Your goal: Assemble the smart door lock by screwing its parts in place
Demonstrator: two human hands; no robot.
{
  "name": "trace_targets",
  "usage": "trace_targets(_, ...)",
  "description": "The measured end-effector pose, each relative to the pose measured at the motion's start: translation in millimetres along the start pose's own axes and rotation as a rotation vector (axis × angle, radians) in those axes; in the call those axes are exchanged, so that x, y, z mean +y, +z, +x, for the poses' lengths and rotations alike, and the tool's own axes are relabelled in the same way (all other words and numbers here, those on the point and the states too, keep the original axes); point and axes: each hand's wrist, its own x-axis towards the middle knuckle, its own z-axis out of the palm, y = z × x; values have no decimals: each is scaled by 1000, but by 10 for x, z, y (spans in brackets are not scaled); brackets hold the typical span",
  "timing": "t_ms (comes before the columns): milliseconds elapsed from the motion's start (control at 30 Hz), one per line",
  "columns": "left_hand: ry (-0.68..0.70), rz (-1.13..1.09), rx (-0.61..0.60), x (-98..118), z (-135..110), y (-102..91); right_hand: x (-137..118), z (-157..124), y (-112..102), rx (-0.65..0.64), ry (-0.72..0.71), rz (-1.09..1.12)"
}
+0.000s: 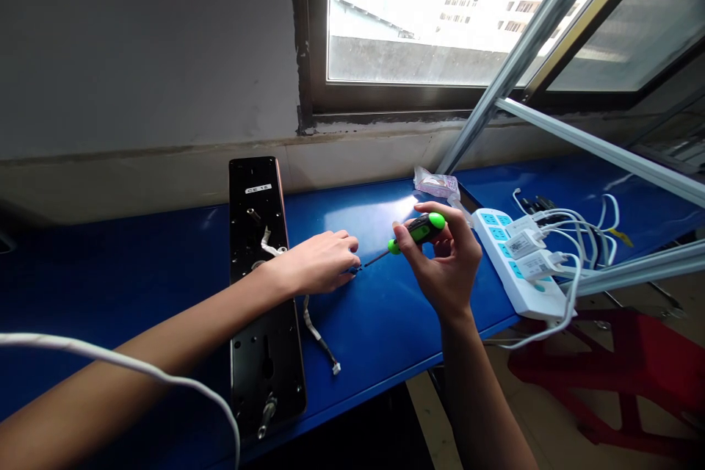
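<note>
Screwdriver (417, 230) gripped in our right hand (449, 264) | left hand (316, 262) pinched shut at its tip | panel (264, 352) under forearm

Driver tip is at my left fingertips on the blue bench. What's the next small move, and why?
Probably tip the screwdriver more upright before any turn. The right hand holds it slanted low, and its tip meets the fingertips of the left hand on the blue bench. What they pinch, if anything, is too small to make out.
</note>
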Motion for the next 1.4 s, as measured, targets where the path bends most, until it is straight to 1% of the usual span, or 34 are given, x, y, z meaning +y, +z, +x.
trace_targets(233,-9,4,-69,22,0,-46,18,-6,17,-16,-3,-1)
trace_targets(400,-17,13,-34,12,8,-37,57,-16,56,-43,38,13)
trace_targets(500,-49,31,5,-5,18,3,56,-3,68,-22,9,18)
trace_targets(600,-93,35,50,-6,38,13,-5,38,58,10,-36,36)
trace_targets(700,-147,9,76,16,73,-29,-96,86,48,7,-46,70)
trace_targets(800,-169,-55,75,42,123,-88,-154,108,48,12,-59,96)
trace_targets(900,-166,-86,66,58,173,-115,-156,100,45,18,-68,117)
trace_targets(1167,-158,-81,43,103,284,-109,-96,64,-21,15,-58,79)
trace_targets(1400,-154,-90,32,68,332,-65,-74,65,-78,21,-51,44)
